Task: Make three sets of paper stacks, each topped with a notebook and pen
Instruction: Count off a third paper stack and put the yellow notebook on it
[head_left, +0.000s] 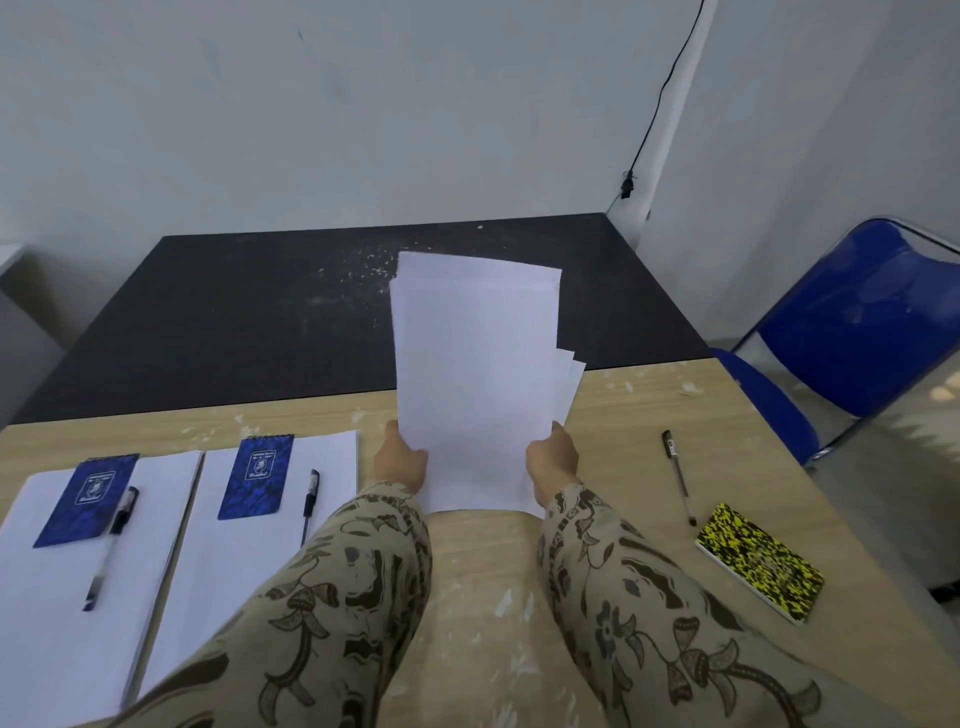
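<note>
Left hand (400, 457) and right hand (553, 460) grip the loose sheaf of white paper sheets (475, 374) by its side edges, upright, long axis toward the light wooden desk (623, 415)'s far edge.

1. A blue folding chair (852, 332) is standing just beside the right end of the wooden counter (649, 410).
2. A black cable (655, 111) is hanging down the wall corner.
3. A dark, speckled counter (260, 312) is butting against the wooden one's far edge.
</note>
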